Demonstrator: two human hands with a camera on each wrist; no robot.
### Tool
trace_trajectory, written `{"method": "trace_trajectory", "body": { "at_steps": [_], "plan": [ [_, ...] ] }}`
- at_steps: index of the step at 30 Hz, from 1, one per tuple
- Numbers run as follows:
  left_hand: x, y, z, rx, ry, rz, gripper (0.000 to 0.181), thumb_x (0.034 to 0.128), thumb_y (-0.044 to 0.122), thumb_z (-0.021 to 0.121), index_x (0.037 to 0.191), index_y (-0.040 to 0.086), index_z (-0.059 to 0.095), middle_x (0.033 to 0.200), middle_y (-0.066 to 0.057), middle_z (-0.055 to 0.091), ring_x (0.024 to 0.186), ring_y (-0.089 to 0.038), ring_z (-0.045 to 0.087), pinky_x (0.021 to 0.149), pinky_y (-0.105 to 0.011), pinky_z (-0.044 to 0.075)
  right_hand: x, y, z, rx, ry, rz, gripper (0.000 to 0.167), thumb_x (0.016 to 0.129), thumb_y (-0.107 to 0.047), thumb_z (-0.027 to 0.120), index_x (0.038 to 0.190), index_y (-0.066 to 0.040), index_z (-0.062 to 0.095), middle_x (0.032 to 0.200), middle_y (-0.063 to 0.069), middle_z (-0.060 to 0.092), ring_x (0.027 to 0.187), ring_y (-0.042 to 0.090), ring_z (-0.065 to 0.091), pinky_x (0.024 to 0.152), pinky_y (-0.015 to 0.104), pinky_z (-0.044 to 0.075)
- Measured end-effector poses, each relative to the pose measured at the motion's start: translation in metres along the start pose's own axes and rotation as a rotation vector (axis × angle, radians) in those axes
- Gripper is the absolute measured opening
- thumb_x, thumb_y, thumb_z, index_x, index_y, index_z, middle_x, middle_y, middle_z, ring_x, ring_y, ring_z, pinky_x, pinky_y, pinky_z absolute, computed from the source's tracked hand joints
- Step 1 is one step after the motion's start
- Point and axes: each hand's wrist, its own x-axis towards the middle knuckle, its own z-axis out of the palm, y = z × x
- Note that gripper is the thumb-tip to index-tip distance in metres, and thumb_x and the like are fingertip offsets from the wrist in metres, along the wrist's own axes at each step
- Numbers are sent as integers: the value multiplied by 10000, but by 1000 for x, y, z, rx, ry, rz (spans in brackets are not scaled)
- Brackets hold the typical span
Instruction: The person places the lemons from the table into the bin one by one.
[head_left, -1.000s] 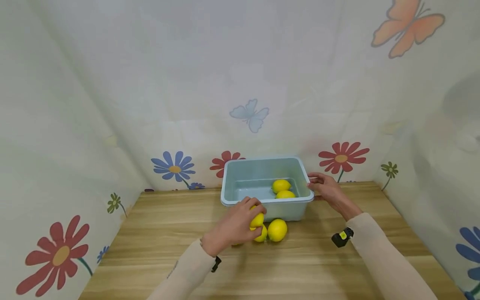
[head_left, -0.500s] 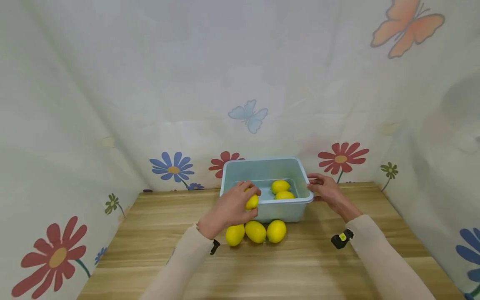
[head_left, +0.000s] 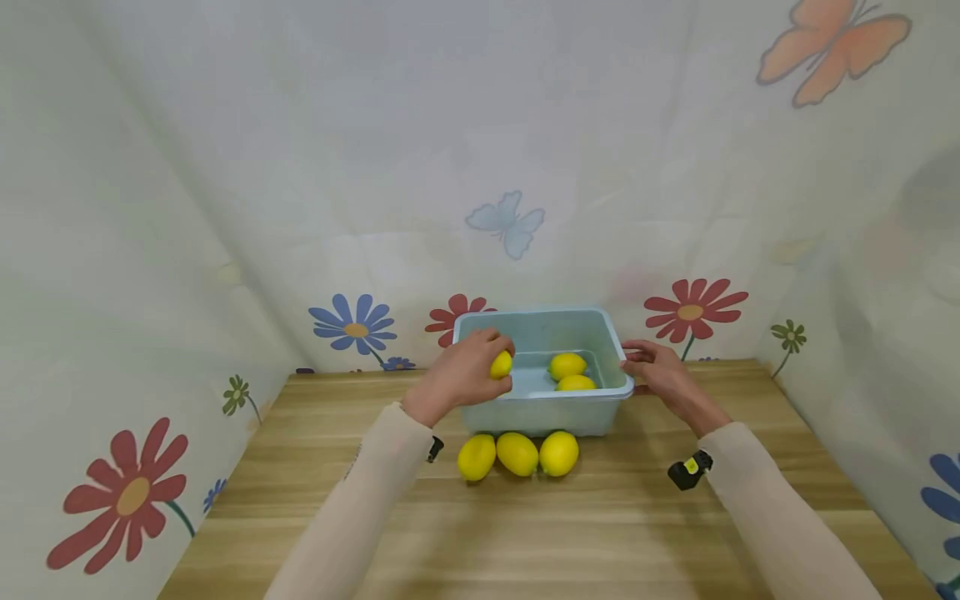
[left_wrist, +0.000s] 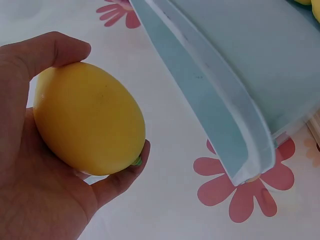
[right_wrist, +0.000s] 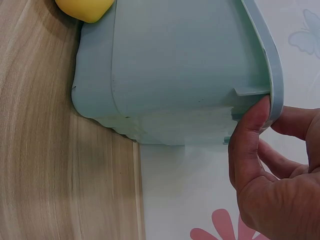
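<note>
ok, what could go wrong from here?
The left hand holds a yellow oval lemon near the pale-blue rectangular plastic bin; it might clip the rim.
The right hand pinches that rim; a tug could tilt the bin.
Three yellow oval lemons sit in front; a shifted bin might roll them.

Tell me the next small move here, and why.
Probably lower the lemon in the left hand into the blue bin: in the head view it appears over the bin's left part, two lemons already lie inside, and the right hand grips the rim.
</note>
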Motion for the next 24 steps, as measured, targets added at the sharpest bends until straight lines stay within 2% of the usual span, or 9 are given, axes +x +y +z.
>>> {"method": "trace_trajectory", "body": {
  "at_steps": [4, 10, 16, 20, 24],
  "plan": [
    [11, 0, -6, -5, -56, -20, 336, 868, 301, 646, 1181, 181, 619, 1171, -15, 572, 987, -185, 517, 764, -287, 509, 0, 0, -1, 3, 4, -3, 560, 995, -187, 542, 1513, -103, 346, 1440, 218, 453, 1226, 399, 531, 894, 402, 582],
    [29, -8, -6, -20, -127, -26, 335, 866, 288, 659, 1178, 173, 624, 1147, -14, 599, 913, -168, 544, 791, -282, 510, 1, 1, -2, 12, 6, 11, 564, 994, -191, 549, 1514, -106, 348, 1437, 219, 457, 1204, 379, 542, 890, 396, 583],
    [43, -16, -7, -12, -176, -53, 364, 858, 299, 679, 1190, 163, 618, 1120, -9, 621, 937, -179, 550, 856, -314, 517, 2, 1, -3, 18, 11, 8, 556, 992, -181, 551, 1506, -100, 356, 1422, 221, 461, 1184, 375, 544, 844, 361, 598],
    [51, -19, -6, -20, -201, -62, 381, 860, 296, 676, 1210, 157, 617, 1113, 4, 630, 960, -175, 548, 874, -310, 508, 3, 2, -3, 17, 1, 3, 555, 993, -178, 550, 1506, -97, 354, 1422, 225, 458, 1176, 371, 546, 859, 381, 594],
    [59, -20, -4, -38, -227, -100, 412, 851, 325, 670, 1228, 171, 611, 1128, 5, 623, 980, -182, 546, 884, -331, 514, 3, 3, -3, 16, -3, 3, 555, 992, -177, 552, 1505, -98, 358, 1420, 226, 461, 1173, 370, 551, 876, 401, 589]
  ]
}}
